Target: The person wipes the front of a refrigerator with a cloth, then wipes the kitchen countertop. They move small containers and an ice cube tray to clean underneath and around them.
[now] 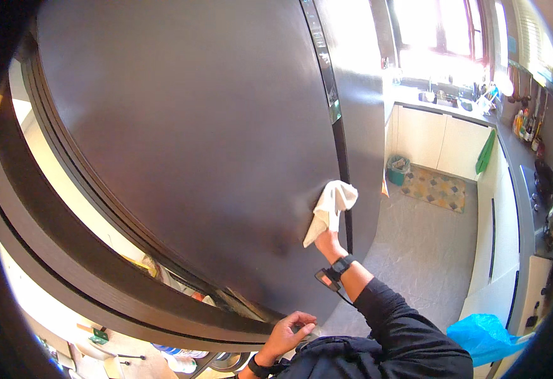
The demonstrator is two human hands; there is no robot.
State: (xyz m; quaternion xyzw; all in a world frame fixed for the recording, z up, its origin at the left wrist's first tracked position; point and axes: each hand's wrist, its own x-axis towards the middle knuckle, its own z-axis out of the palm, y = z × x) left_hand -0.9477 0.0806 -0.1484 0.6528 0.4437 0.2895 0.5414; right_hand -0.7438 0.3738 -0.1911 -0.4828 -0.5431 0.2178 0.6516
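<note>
A pale cloth (332, 203) covers most of my right hand (329, 240), which presses it against the large dark refrigerator door (200, 142). The cloth lies beside the dark vertical groove between the two doors, below a narrow display strip (323, 57). My fingers are hidden under the fabric. On the right wrist are a black watch (341, 266) and a small device with a cable. Low in front of my body, my left hand (289, 332) has loosely curled fingers, with a gap between thumb and fingers and nothing visible held. It is close to the door's lower edge.
Curved dark frames (129, 303) run along the left. To the right, a grey tiled floor (418, 246) leads to a patterned mat (432, 188) and a green bin (398, 170). A counter holds a cooktop and pans; a blue plastic bag (482, 336) is at lower right.
</note>
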